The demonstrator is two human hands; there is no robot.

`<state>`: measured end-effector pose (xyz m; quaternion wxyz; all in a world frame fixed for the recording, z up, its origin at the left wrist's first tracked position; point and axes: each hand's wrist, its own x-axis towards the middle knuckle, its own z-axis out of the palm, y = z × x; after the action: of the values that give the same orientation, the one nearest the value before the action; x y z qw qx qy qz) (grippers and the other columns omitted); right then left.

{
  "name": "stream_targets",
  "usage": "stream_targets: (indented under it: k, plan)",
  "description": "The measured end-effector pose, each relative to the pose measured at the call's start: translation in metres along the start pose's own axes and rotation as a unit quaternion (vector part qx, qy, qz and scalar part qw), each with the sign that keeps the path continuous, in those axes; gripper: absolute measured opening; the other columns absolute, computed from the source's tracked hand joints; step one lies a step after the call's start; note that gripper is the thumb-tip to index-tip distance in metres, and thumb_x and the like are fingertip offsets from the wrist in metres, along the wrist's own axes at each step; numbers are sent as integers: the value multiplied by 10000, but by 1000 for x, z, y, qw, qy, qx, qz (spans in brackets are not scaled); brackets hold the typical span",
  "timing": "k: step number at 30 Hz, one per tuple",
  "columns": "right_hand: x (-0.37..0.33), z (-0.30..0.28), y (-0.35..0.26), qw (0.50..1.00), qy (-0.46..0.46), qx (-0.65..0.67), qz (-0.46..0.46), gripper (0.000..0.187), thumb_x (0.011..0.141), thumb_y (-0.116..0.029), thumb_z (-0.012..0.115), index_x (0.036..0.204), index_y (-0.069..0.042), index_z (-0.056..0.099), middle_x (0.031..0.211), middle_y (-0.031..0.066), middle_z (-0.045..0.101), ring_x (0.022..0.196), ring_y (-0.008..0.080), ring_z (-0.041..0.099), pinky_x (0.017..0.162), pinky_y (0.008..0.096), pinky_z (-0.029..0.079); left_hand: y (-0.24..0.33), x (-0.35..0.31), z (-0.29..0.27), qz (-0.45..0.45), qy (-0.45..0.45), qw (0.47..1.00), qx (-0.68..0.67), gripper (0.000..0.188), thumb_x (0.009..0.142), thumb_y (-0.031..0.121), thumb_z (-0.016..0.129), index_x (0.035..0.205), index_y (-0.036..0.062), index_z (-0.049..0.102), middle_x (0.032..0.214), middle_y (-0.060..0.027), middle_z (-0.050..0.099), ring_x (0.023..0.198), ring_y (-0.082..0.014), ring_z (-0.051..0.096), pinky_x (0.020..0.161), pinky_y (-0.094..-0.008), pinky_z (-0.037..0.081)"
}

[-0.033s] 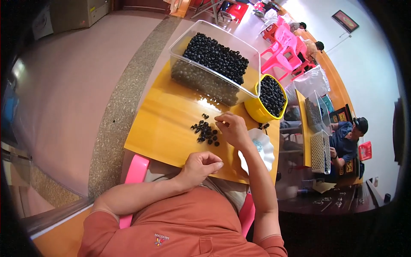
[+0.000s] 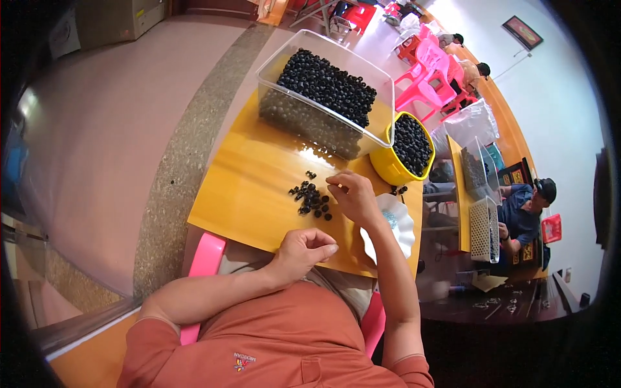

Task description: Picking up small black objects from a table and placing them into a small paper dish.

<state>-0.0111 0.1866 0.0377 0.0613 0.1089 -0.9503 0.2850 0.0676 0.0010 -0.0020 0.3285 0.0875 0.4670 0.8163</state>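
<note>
On a yellow-orange tabletop (image 2: 239, 207) lies a small loose pile of black ring-like parts (image 2: 312, 198). Just right of this pile, my right hand (image 2: 353, 196) hovers with thumb and forefinger pinched together; whatever may be between them is too small to see. My left hand (image 2: 301, 255) is at the table's near edge, its thumb and fingers curled tip to tip, and any small thing inside is hidden. Under my right forearm is a white scalloped dish (image 2: 403, 227) with small pale-blue pieces in it.
A large clear bin (image 2: 323, 103) of black parts stands at the table's far side. Beside it is a yellow tub (image 2: 388, 167) of similar parts. To the right, a person (image 2: 522, 213) sits by another table with a clear bin and a white perforated basket (image 2: 483, 229).
</note>
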Motion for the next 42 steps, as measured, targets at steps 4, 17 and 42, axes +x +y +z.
stream_targets:
  k: [4,17,42]
  plan:
    - [-16,-6,8,999,-39,-23,-11,198,802,-56,629,984,-24,698,946,148,655,870,324,641,763,371,506,-1,1,0,6,-13,1000,2,87,884,68,660,935,-2,650,797,-1,632,717,-55,569,669,-205,479]
    - [-18,-5,-6,985,-140,-94,23,273,819,-109,596,1079,-103,678,1100,148,614,990,365,598,850,430,475,-1,2,-2,-4,0,1000,-5,102,875,79,673,943,5,658,817,-8,646,733,-64,586,696,-208,497]
    - [-97,8,-42,976,55,203,-51,294,768,80,709,1045,13,636,960,106,629,796,143,640,665,231,525,9,2,-3,11,40,995,-96,171,887,90,662,1035,12,623,937,-34,651,821,-83,606,739,-219,503]
